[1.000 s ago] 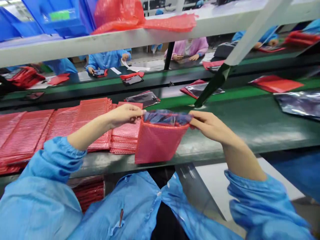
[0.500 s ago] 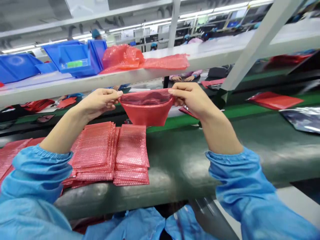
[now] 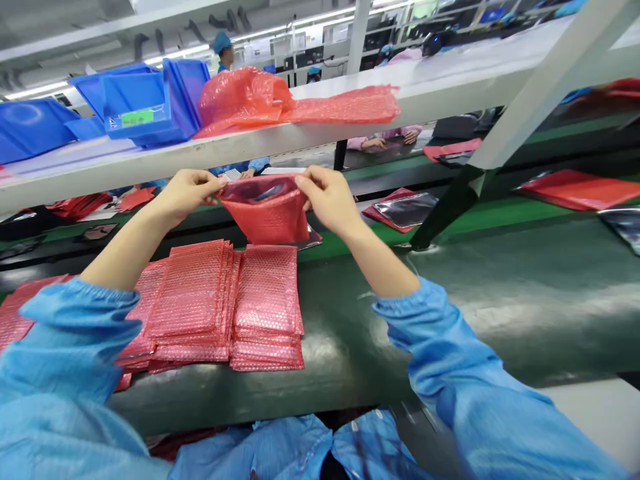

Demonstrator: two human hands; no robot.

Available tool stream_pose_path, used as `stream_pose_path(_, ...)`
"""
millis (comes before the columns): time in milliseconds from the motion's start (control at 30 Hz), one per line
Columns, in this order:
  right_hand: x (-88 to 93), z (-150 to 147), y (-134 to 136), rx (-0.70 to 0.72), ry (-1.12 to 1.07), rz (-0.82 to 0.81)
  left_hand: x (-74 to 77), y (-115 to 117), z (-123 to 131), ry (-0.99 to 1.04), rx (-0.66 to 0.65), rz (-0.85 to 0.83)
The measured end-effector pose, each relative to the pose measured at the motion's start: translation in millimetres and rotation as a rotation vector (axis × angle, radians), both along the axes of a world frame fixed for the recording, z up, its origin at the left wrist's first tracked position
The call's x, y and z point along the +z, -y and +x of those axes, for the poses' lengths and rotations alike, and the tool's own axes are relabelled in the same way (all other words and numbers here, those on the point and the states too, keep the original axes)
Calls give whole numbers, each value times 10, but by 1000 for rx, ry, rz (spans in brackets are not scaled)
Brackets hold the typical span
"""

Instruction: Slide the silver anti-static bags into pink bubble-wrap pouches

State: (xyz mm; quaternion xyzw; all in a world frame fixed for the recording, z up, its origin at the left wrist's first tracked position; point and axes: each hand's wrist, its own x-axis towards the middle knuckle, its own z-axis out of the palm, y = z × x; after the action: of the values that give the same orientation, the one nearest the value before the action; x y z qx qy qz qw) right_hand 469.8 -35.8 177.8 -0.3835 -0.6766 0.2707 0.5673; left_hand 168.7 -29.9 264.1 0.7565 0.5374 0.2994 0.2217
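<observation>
A red bubble-wrap bag hangs in the air between my hands, its mouth spread apart at the top. My left hand pinches the left corner of the mouth, and my right hand grips the right corner. Something dark with a pale sheen shows inside the bag; I cannot make out what it is. Just below and nearer to me lie stacks of flat red bubble-wrap bags, a taller stack on the left and another stack beside it.
A dark green work surface runs across in front of me. Above it, a white shelf carries blue bins and crumpled red bubble wrap. A slanted post stands at right. Red and silvery bags lie beyond. Co-workers' hands show behind.
Both hands have shifted left with the bag, and my right hand has come closer to my left. The bag's mouth is now narrower across and gapes more.
</observation>
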Motion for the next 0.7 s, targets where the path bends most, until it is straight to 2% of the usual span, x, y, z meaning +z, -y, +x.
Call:
stream_pose_path(67,-343,-80,416,9,55,47,-173,279,-212,-98,-17,65)
stream_pose_path(133,-831,-153,875,88,101,-17,-530,652,-446,-183,-47,41)
stream_pose_path(233,-1665,-228,1483,241,167,-223,-1327,1312,-700,-257,-82,-90)
stream_pose_path(267,-1928,-234,1625,244,162,-269,-1617,1538,-731,-270,-58,-70)
stream_pose_path(367,-2564,-187,1756,102,42,-423,-2379,2162,-631,-214,-10,45)
stream_pose_path(400,-2710,-159,1691,32,-9,-452,-2568,2336,-545,-176,-6,61)
stream_pose_path(467,-2892,-102,1405,-68,-95,-487,-2844,2606,-341,-118,20,84)
stream_pose_path(533,-2926,-66,959,-86,-124,-520,-3025,2759,-147,-72,94,136)
stream_pose_path(633,-2730,-95,169,-99,18,-456,-3256,2805,39,-68,249,265)
stream_pose_path(700,-2508,-181,-300,-30,234,-410,-3431,2771,98,-107,261,288)
